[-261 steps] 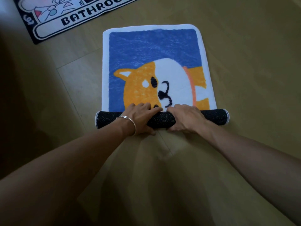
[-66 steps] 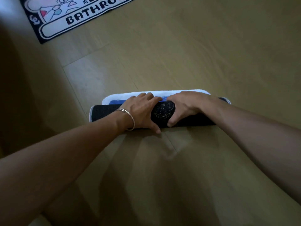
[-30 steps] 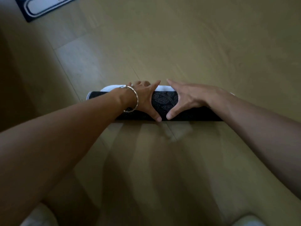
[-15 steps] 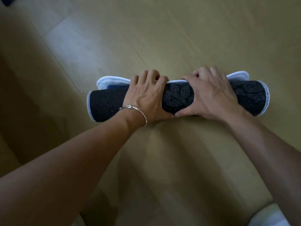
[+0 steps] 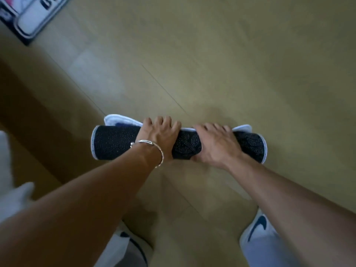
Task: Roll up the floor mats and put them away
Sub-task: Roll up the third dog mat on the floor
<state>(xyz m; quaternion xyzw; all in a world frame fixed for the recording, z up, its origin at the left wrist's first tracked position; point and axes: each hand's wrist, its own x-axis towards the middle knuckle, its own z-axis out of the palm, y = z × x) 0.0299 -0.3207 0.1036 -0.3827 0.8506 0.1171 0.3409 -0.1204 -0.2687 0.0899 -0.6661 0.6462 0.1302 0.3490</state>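
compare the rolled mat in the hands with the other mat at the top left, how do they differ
The rolled mat is a tight roll showing its dark dotted backing; the other mat lies flat, printed face up. Both hands grip the rolled mat; the flat one is untouched and partly out of frame. Both rest on the wooden floor.

Dim, warm indoor light. Pale glare patch on the floor (image 5: 96,78) upper left; dark shadow band along the left edge, soft arm shadows below the rolled mat (image 5: 115,144). Overall motion blur, worst at corners: second mat (image 5: 28,18) smeared. Wide-angle bending at edges.
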